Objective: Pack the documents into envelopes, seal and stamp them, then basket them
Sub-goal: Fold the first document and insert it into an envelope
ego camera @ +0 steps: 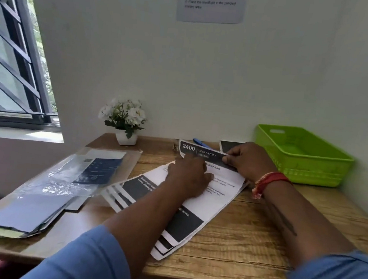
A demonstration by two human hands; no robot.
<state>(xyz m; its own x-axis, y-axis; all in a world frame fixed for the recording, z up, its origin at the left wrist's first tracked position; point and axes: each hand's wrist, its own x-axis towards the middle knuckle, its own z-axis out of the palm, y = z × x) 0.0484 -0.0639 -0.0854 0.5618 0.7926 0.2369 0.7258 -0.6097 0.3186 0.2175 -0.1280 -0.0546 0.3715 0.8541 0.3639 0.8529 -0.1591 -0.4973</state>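
Top document [224, 177] sits at table centre, on a fanned stack of printed sheets [178, 225] running from 12 o'clock back toward 6; its far edge, w/ the dark "2400 DESK / STUDY" header, is lifted and curling toward the person, so this looks like the start of a fold. Right hand [250, 161] pinches that header strip at its 3 o'clock end, thumb and fingers clamped on the paper. Left hand [189, 176] lies on the sheet's middle, fingers fairly straight and close together, pressing down. Risks, as I judge them: pinch is at one end only, so the fold could go skewed and the doc won't fit an envelope; sheets below are loose and offset, so a 2nd sheet may ride up w/ the top one; if the left hand slides, the whole fan shifts toward the 6 o'clock table edge [209, 278]. Envelopes [27, 216], dark blue, are stacked at 8 o'clock, partly under crinkled clear plastic wrap [65, 179] at 9–10, slippery and may drag them when one is pulled. Blue pen [202, 143] at 12 lies just beyond the lifted edge, could get knocked. Green basket [301, 156] at 2 o'clock, near the right wrist, appears empty. Potted white flowers [123, 119] at 11, well apart. Stamps: can't tell where.
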